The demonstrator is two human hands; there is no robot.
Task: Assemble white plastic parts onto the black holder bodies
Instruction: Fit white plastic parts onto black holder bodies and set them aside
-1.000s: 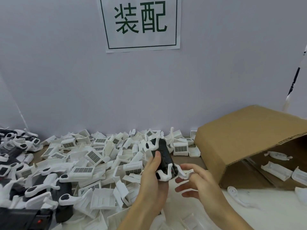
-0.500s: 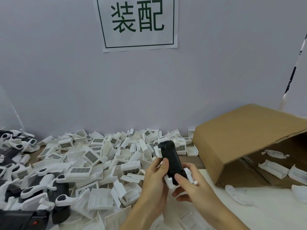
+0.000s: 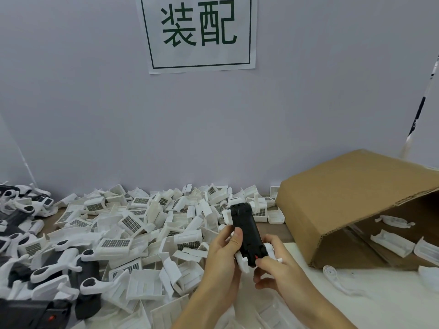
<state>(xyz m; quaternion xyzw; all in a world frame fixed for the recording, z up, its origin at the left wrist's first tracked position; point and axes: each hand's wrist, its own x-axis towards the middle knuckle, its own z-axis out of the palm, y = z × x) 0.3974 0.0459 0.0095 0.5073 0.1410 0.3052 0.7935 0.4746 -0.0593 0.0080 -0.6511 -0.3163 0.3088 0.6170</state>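
I'm at a factory assembly bench: heaped white plastic parts [image 3: 133, 224], cardboard box [image 3: 351, 198], wall sign [image 3: 198, 32] "装配".

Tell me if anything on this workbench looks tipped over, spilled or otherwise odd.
The brown cardboard box lies tipped on its side at the right, opening toward the person, with white plastic parts inside and one curved white plastic arm piece loose on the surface before it. The heaped white grille parts look like loose stock, not a spill.

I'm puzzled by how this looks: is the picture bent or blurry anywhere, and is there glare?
Head view: wide-angle bending tilts the wall sign and cardboard box; light is soft and even, no glare, faint shadows; the black holder body and both hands are fairly sharp, the white parts soften toward the edges.
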